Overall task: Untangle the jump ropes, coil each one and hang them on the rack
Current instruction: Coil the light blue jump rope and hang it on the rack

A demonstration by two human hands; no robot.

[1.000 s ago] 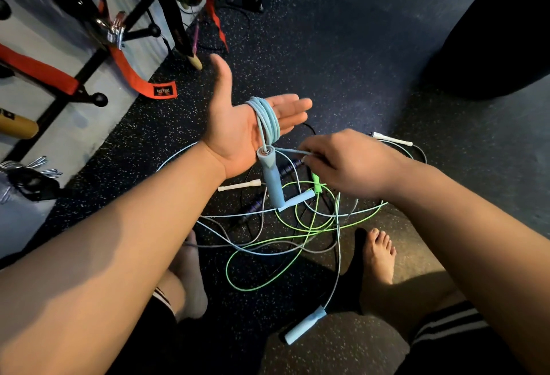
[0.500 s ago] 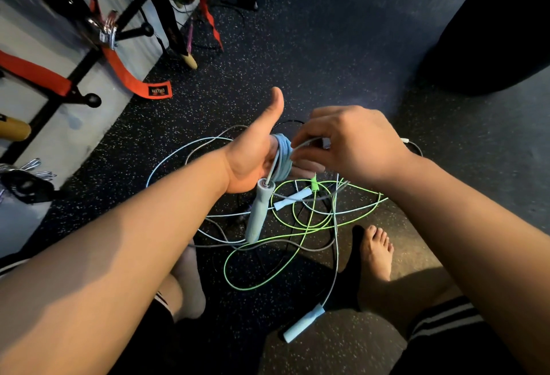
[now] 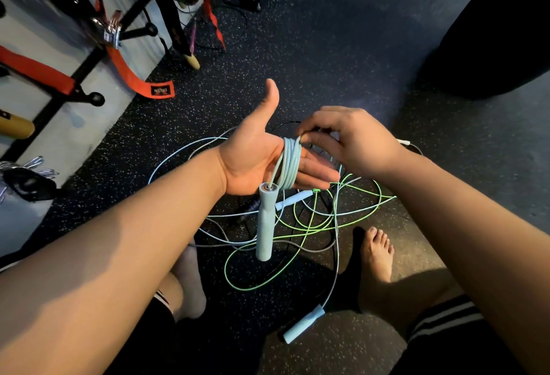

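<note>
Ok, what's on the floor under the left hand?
A tangle of green, pale blue and grey jump ropes on the floor. The left hand and the blue handle hanging from it cover part, so crossings there are hidden.

Looks like a gym: speckled black rubber floor (image 3: 327, 47), a black peg rack (image 3: 95, 99), orange straps (image 3: 131, 73) hanging on the rack, jump ropes (image 3: 302, 324) tangled on the floor right of the rack.

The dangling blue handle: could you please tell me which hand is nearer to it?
Left. The dangling blue handle hangs just below the left hand, whose straight fingers carry the coil; the right hand pinches the coil's top, farther off.
</note>
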